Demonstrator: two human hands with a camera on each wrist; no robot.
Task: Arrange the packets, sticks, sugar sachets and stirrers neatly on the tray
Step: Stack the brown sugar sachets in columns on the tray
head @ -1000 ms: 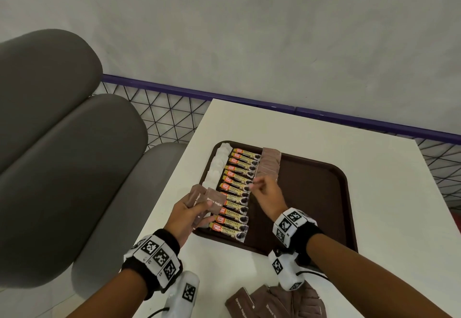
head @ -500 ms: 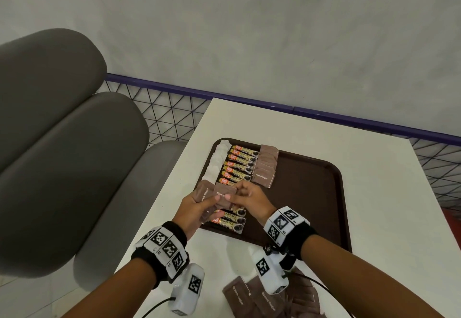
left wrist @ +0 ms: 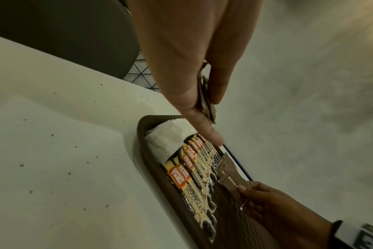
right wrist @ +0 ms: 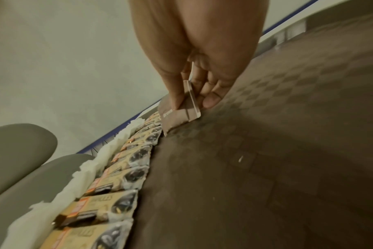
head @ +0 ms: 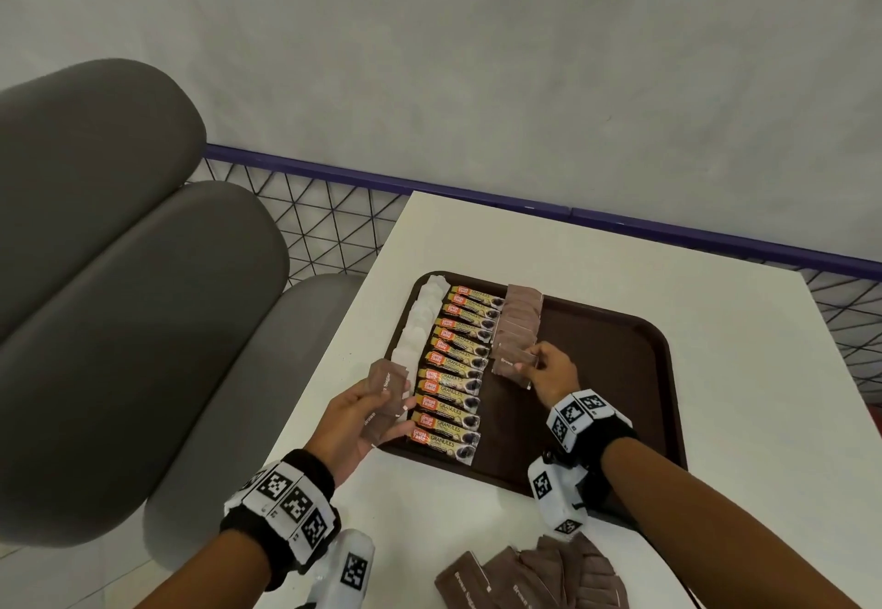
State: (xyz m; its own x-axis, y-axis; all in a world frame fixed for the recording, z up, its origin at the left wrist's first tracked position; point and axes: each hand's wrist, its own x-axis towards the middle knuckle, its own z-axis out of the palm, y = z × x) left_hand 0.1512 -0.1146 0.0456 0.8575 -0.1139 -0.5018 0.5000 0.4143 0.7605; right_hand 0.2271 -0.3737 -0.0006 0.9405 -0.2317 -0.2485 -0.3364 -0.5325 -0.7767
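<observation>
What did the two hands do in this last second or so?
The right hand went to the left hand, took one brown sugar sachet and carried it back to the near end of the brown sachet row on the dark brown plastic tray. The left hand keeps holding its spare sachets; the other rows stayed.

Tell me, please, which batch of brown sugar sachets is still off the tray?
The loose heap of sachets on the white table, nearest the person; the other brown sachets are on the tray or in hand.
</observation>
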